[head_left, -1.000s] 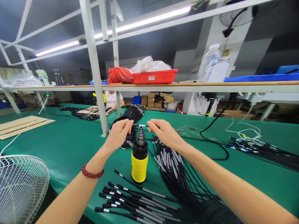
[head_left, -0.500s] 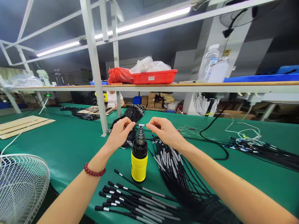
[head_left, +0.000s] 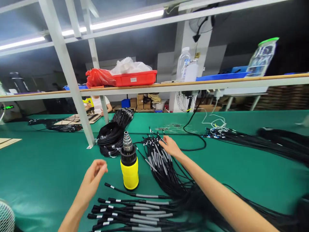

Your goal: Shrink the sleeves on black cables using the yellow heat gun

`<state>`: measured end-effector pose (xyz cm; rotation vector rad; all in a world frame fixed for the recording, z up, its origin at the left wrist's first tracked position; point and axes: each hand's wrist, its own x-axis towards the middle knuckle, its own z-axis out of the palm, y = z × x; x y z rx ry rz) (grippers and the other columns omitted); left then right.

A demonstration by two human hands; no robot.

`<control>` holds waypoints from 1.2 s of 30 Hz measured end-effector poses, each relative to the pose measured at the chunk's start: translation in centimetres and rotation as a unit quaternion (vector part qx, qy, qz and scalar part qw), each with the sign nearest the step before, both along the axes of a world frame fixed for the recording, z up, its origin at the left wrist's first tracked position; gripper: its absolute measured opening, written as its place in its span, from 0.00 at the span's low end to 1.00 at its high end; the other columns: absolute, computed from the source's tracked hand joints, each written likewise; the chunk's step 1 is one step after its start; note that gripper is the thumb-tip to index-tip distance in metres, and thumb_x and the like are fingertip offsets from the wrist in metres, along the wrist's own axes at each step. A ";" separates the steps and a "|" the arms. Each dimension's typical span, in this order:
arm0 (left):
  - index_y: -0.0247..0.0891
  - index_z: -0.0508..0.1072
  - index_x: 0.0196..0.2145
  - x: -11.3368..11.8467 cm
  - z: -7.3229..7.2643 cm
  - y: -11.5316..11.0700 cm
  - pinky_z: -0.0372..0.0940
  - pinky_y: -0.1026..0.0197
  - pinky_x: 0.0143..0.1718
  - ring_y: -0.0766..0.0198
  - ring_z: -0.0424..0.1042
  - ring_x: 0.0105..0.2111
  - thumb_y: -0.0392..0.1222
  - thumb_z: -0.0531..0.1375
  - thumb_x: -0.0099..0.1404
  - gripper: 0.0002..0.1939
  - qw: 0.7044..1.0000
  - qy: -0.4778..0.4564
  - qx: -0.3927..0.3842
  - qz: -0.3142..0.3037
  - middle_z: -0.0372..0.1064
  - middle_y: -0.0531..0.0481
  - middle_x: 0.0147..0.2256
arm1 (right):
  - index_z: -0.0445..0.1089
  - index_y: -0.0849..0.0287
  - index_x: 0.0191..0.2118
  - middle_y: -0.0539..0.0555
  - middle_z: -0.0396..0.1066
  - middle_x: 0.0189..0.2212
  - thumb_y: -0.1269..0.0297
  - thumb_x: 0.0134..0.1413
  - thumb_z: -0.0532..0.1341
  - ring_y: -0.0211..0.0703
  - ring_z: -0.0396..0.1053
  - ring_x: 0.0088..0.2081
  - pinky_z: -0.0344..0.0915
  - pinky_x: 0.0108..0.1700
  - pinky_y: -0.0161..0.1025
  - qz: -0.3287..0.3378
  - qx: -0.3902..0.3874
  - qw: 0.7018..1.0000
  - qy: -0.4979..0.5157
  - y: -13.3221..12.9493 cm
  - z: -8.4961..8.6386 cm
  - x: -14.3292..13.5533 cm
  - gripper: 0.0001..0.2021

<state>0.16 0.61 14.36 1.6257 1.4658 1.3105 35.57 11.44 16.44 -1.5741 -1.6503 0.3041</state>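
The right hand (head_left: 170, 146) is laid on the far end of a cable bundle (head_left: 161, 161) on the green tabletop (head_left: 48, 161); whether its fingers grasp a cable cannot be told. The left hand (head_left: 93, 178) is held loosely released above the tabletop, grasping nothing. Between the hands a yellow heat gun (head_left: 129, 166) is stood upright, nozzle up. Finished cables (head_left: 130, 211) are laid in front of it, a black coil (head_left: 113, 133) behind it, beside a white post (head_left: 72, 87).
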 end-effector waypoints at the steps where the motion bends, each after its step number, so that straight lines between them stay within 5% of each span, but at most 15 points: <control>1: 0.40 0.70 0.39 -0.4 -2.2 -0.4 0.66 0.58 0.41 0.58 0.72 0.36 0.63 0.59 0.63 0.22 1.000 -0.003 -0.024 -0.009 0.72 0.51 0.32 | 0.72 0.66 0.41 0.63 0.74 0.37 0.69 0.53 0.60 0.54 0.71 0.41 0.67 0.48 0.50 -0.006 -0.011 1.000 -0.012 -0.8 -1.7 0.5 0.10; 5: 0.40 0.71 0.35 -1.1 -8.6 -1.2 0.68 0.58 0.37 0.57 0.73 0.33 0.65 0.58 0.61 0.24 0.997 0.029 -0.061 -0.022 0.73 0.50 0.30 | 0.72 0.62 0.45 0.62 0.72 0.47 0.71 0.54 0.61 0.54 0.68 0.50 0.64 0.54 0.51 0.028 -0.027 0.998 -0.056 -5.7 -6.0 0.2 0.12; 10: 0.41 0.72 0.39 0.5 -10.9 -0.6 0.69 0.49 0.48 0.52 0.74 0.43 0.58 0.57 0.65 0.17 0.988 0.151 -0.008 -0.017 0.74 0.46 0.40 | 0.75 0.54 0.46 0.57 0.69 0.53 0.71 0.55 0.65 0.55 0.61 0.59 0.59 0.58 0.54 0.133 -0.019 0.969 -0.208 -9.6 -6.9 -3.1 0.12; 15: 0.39 0.65 0.56 2.0 -14.5 0.7 0.67 0.45 0.54 0.49 0.69 0.57 0.52 0.52 0.70 0.21 0.957 0.260 0.122 0.032 0.71 0.39 0.55 | 0.75 0.57 0.51 0.58 0.65 0.61 0.62 0.63 0.62 0.61 0.50 0.67 0.41 0.67 0.68 0.249 -0.042 0.891 -0.376 -8.2 -8.8 -4.4 0.13; 19: 0.37 0.64 0.58 2.2 -17.6 1.0 0.67 0.44 0.54 0.50 0.74 0.53 0.47 0.50 0.72 0.21 0.897 0.372 0.217 0.100 0.74 0.39 0.52 | 0.68 0.61 0.61 0.58 0.67 0.60 0.66 0.66 0.57 0.63 0.50 0.67 0.38 0.68 0.70 0.178 -0.044 0.886 -0.425 -6.0 -10.7 -3.2 0.20; 26: 0.42 0.73 0.49 1.9 -17.4 0.9 0.66 0.47 0.53 0.55 0.75 0.51 0.44 0.52 0.72 0.14 0.844 0.467 0.252 0.085 0.76 0.45 0.50 | 0.69 0.64 0.59 0.63 0.68 0.59 0.76 0.62 0.51 0.65 0.54 0.66 0.48 0.63 0.71 -0.138 -0.037 0.915 -0.376 -3.6 -9.7 0.3 0.22; 30: 0.43 0.74 0.51 1.4 -17.6 1.1 0.66 0.49 0.54 0.55 0.73 0.53 0.44 0.53 0.71 0.15 0.840 0.488 0.230 0.053 0.75 0.46 0.52 | 0.68 0.67 0.60 0.63 0.67 0.59 0.73 0.65 0.48 0.63 0.62 0.59 0.63 0.58 0.58 -0.115 -0.054 0.918 -0.376 -3.3 -10.4 0.7 0.22; 36: 0.44 0.75 0.42 1.9 -16.1 0.1 0.66 0.49 0.52 0.56 0.74 0.45 0.42 0.52 0.72 0.12 0.887 0.434 0.153 0.024 0.75 0.47 0.44 | 0.65 0.64 0.63 0.65 0.62 0.63 0.64 0.62 0.59 0.65 0.55 0.65 0.63 0.60 0.53 -0.051 -0.040 0.916 -0.397 -4.3 -11.5 -0.9 0.25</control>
